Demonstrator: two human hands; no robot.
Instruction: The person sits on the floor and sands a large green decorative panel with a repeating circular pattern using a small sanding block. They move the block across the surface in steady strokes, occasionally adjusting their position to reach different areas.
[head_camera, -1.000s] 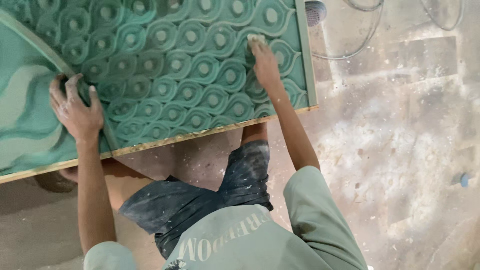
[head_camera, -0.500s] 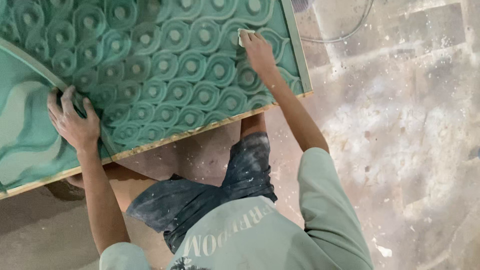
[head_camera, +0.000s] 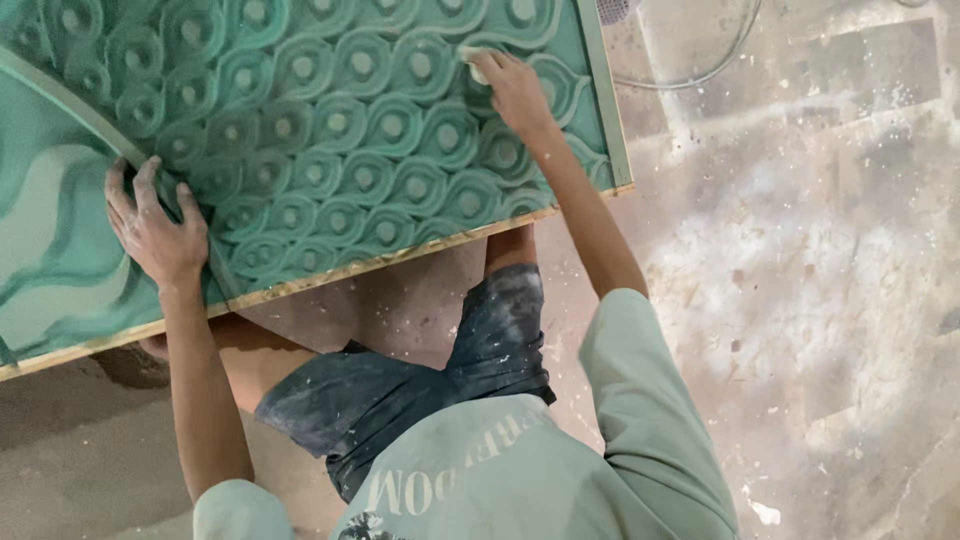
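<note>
A large green carved panel (head_camera: 330, 150) with rows of raised scale shapes and wavy bands lies in front of me, its pale wooden edge facing my knees. My left hand (head_camera: 155, 225) rests flat on the panel near its lower edge, fingers spread, pressing on a curved ridge. My right hand (head_camera: 510, 85) reaches to the panel's right part and is closed on a small pale pad (head_camera: 476, 70), which it presses against the carved scales.
Dusty, pale-stained concrete floor (head_camera: 800, 300) spreads to the right of the panel. A thin cable (head_camera: 700, 70) loops on the floor beyond the panel's right edge, by a round grey object (head_camera: 612, 10). My knees in dark shorts sit under the panel's edge.
My right hand has slid a little along the scales with the pad. My left hand has stayed pressed at the same spot on the panel. The view has shifted slightly.
</note>
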